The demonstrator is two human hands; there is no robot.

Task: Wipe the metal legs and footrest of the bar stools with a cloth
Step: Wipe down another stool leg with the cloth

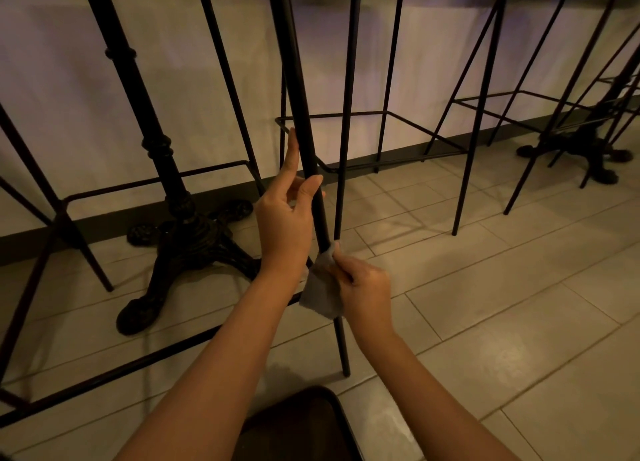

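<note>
A thin black metal stool leg [298,89] slants down through the middle of the view to the tiled floor. My left hand [285,214] holds this leg at mid height, thumb on one side and fingers on the other. Just below, my right hand [363,287] presses a small grey cloth [320,289] around the same leg. The leg's foot [345,367] rests on the floor below the cloth. The stool's footrest bar [166,353] runs off to the left, low over the floor.
An ornate black cast-iron table base [180,232] stands left of my hands. More black bar stools with square footrests [398,114] line the white wall behind, and another table base [588,152] sits far right. A dark seat [298,426] is at the bottom edge.
</note>
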